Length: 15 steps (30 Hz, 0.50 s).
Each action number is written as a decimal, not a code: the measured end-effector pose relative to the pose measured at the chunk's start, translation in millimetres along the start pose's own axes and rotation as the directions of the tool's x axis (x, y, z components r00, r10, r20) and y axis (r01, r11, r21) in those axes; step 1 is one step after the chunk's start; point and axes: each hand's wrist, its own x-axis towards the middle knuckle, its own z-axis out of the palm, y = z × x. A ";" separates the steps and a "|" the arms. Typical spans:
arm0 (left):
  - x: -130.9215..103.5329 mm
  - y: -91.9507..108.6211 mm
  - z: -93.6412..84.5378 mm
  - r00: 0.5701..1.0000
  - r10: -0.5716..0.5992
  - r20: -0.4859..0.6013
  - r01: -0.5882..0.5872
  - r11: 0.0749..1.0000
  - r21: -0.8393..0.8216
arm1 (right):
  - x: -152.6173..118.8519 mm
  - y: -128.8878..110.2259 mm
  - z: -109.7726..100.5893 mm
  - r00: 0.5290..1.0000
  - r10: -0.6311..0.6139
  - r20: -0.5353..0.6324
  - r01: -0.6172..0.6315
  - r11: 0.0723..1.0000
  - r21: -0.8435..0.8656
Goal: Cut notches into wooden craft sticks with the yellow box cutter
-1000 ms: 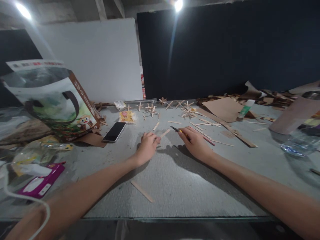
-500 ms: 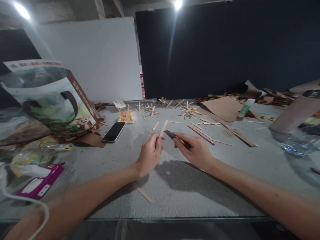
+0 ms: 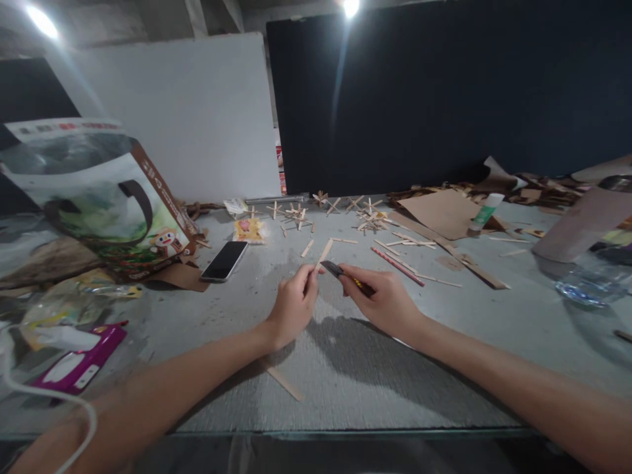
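My left hand (image 3: 295, 304) is closed on a flat pale wooden stick (image 3: 326, 252), whose upper end sticks out beyond the fingers, away from me. My right hand (image 3: 382, 295) grips a utility knife (image 3: 356, 282) with a dark blade end and a black and yellow handle. The tip of the knife points left and lies at or very near the stick, just above my left fingertips; contact cannot be made out for sure. Another wooden stick (image 3: 284, 382) lies on the table under my left forearm, partly hidden by it.
Small crossed-stick pieces (image 3: 372, 217) lie at the back, near a red striped straw (image 3: 397, 266) and cardboard (image 3: 439, 214). A glue stick (image 3: 486, 212) stands at the right. To the left are a phone (image 3: 224, 261), a large printed bag (image 3: 108, 204) and a purple device (image 3: 81, 362) with a white cable.
The stick in my left hand has tilted slightly to the right. The knife has shifted a little left and down against it. Both hands keep their grips.
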 end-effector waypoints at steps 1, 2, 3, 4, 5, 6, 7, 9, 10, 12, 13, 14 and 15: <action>0.0 -0.9 -0.1 1.000 0.005 0.001 -0.005 1.000 0.007 | 0.1 0.0 -0.1 1.000 0.001 0.005 -0.001 1.000 -0.002; -0.1 -1.4 -0.2 1.000 0.009 0.004 -0.009 1.000 0.015 | 0.1 0.1 -0.2 1.000 0.001 0.004 -0.001 1.000 -0.005; -0.1 -1.7 -0.3 1.000 0.014 0.006 -0.014 1.000 0.025 | 0.1 0.2 -0.3 1.000 0.000 -0.002 0.000 1.000 -0.009; 0.0 -1.7 -0.4 1.000 0.019 0.008 -0.019 0.999 0.036 | 0.1 0.3 -0.2 1.000 0.000 -0.006 0.000 1.000 -0.011; 0.1 -1.5 -0.5 1.000 0.022 0.010 -0.022 0.999 0.045 | 0.0 0.3 -0.1 1.000 0.001 -0.007 -0.001 1.000 -0.013; 0.2 -1.2 -0.5 1.000 0.022 0.013 -0.022 0.998 0.053 | -0.1 0.3 0.0 1.000 0.003 -0.003 -0.003 1.000 -0.013; 0.4 -0.9 -0.4 1.000 0.019 0.016 -0.020 0.998 0.058 | -0.2 0.2 0.1 1.000 0.007 0.006 -0.007 1.000 -0.012; 0.9 -0.7 0.0 1.000 0.011 0.020 -0.012 0.998 0.057 | -0.3 -0.4 0.2 1.000 0.009 0.016 -0.009 1.000 -0.008; 1.1 -0.8 0.2 1.000 0.005 0.023 -0.006 0.998 0.055 | -0.3 -0.9 0.1 1.000 0.010 0.018 -0.010 1.000 -0.008; 1.4 -1.4 0.4 1.000 -0.002 0.027 0.001 0.999 0.054 | 0.0 -2.2 -0.4 1.000 0.009 0.019 -0.008 1.000 -0.011; 1.5 -1.7 0.4 1.000 -0.003 0.029 0.001 0.999 0.055 | 0.2 -2.9 -0.7 1.000 0.008 0.020 -0.008 1.000 -0.013; 1.5 -2.0 0.3 1.000 -0.002 0.031 0.000 0.998 0.056 | 0.5 -3.5 -1.0 1.000 0.008 0.023 -0.007 1.000 -0.016; 1.5 -2.1 0.1 0.999 0.000 0.033 -0.002 0.998 0.058 | 0.8 -3.9 -1.3 1.000 0.007 0.024 -0.006 1.000 -0.022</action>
